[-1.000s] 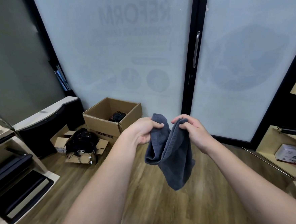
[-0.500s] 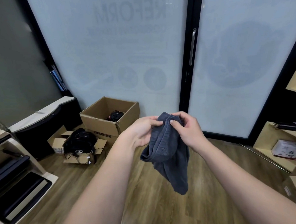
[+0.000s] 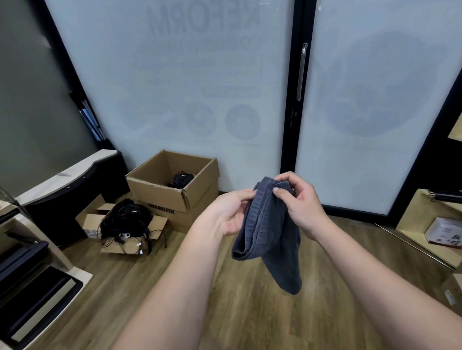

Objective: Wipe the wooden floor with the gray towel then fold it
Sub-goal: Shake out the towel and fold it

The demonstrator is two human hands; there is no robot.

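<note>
The gray towel (image 3: 272, 237) hangs bunched in the air in front of me, well above the wooden floor (image 3: 247, 305). My left hand (image 3: 228, 216) pinches its top edge from the left. My right hand (image 3: 298, 203) pinches the same top edge from the right, thumb on the near side. The two hands sit close together, almost touching. The lower part of the towel dangles freely in folds, its tip pointing down to the right.
An open cardboard box (image 3: 174, 183) stands by the frosted glass doors (image 3: 190, 82), with a flat box of black cables (image 3: 127, 228) left of it. Low shelving (image 3: 26, 271) is at left, a shelf with boxes (image 3: 444, 231) at right.
My hands have come together at the towel's top edge, closing the gap between them. The towel hangs narrower and more bunched than before.
</note>
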